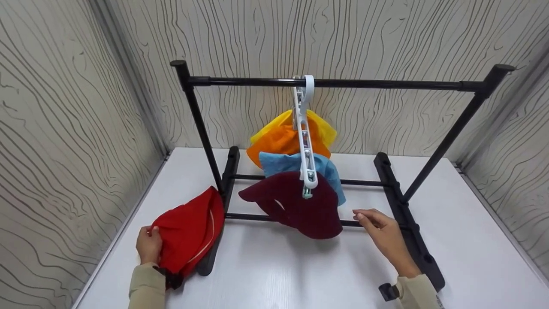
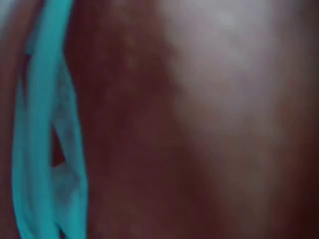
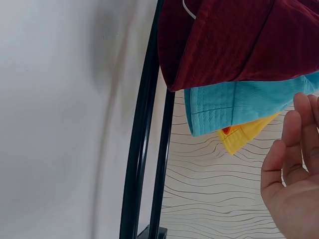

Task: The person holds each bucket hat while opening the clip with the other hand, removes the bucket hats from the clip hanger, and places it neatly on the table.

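At the left my left hand (image 1: 149, 245) pinches the edge of a red bucket hat (image 1: 188, 227), which hangs over the rack's left foot. The left wrist view is blurred, dark and reddish, with a turquoise strip (image 2: 45, 119) along its left side. My right hand (image 1: 384, 236) is just right of a maroon bucket hat (image 1: 300, 206), apart from it and holding nothing. That hat is clipped to the front of a white multi-clip hanger (image 1: 305, 141). Behind it hang a light blue hat (image 1: 332, 174), an orange hat (image 1: 274, 143) and a yellow hat (image 1: 328, 131).
A black rack (image 1: 377, 84) carries the hanger on its top bar. Its feet (image 1: 411, 240) and two lower bars (image 1: 248, 217) stand on a white table (image 1: 274, 279). Patterned wall panels (image 1: 364, 38) close in the back and both sides.
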Tool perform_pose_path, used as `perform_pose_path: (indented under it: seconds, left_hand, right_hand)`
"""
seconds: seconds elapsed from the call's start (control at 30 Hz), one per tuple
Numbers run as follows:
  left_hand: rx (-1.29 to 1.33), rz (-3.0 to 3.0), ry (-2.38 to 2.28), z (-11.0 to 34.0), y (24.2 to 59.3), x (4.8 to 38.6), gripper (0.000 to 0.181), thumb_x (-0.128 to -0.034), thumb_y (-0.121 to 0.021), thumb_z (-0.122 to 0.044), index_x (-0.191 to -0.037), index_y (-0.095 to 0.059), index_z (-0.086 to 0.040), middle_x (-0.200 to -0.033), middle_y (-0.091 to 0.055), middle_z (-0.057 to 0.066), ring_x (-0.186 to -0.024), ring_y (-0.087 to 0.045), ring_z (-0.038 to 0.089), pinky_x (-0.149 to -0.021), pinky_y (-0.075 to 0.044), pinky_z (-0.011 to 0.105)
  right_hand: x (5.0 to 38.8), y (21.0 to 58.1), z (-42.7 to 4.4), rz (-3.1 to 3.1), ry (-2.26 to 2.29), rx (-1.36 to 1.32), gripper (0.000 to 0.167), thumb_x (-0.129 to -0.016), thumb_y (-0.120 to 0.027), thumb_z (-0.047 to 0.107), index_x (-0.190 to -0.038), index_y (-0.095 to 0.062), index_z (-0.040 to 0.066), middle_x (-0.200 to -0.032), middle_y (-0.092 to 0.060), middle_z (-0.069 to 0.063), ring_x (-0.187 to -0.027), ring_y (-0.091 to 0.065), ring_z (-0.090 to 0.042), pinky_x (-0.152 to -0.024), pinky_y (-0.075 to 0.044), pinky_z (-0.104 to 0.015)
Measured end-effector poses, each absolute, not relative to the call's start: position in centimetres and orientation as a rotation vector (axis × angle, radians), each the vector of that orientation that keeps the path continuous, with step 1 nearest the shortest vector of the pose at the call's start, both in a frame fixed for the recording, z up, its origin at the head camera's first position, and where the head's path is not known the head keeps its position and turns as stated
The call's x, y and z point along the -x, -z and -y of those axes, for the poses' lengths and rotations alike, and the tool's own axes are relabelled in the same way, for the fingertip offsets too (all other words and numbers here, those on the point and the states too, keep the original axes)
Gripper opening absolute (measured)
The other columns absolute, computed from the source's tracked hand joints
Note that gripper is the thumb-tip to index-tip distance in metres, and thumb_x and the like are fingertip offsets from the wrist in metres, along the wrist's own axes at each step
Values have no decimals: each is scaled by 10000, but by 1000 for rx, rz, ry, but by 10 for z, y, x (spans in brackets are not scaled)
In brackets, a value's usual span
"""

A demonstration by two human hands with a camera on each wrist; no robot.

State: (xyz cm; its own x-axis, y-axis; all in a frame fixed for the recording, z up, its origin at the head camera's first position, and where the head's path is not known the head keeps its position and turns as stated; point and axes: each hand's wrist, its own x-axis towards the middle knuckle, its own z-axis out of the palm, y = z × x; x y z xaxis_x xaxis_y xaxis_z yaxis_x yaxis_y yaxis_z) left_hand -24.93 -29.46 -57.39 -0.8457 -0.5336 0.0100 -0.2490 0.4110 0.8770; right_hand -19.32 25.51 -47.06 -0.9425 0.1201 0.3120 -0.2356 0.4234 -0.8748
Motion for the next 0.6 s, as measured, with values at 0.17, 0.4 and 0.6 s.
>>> perform_pose_path:
  seconds: [0.17,0.4,0.6]
  left_hand:
    - [-695,2350,1405,293,578,250,294,-1002,-349,-99,-1141,-419,150,-1121,-484,404,-1025,-471,502,-913,-376,569]
    - [-690,2334,1383,292,578,250,268,-1001,-345,-82,-1135,-405,142,-1186,-474,416,-1092,-461,528,-949,-364,585]
    - [-698,2313,1366,291,577,250,244,-996,-337,-69,-1112,-400,136,-1179,-479,419,-1091,-464,537,-940,-370,587]
  right_hand:
    - [183,456,-247,2307,-1522,-169,168,-882,-611,-62,-1008,-718,-37,-923,-699,-146,-848,-629,24,-739,-496,-105]
    - [181,452,-246,2321,-1496,-164,164,-875,-621,-60,-999,-725,-30,-919,-706,-143,-839,-626,25,-733,-492,-108]
    - [181,454,-247,2381,-1465,-144,171,-891,-612,-40,-1022,-719,-22,-943,-701,-153,-843,-614,15,-744,-486,-107]
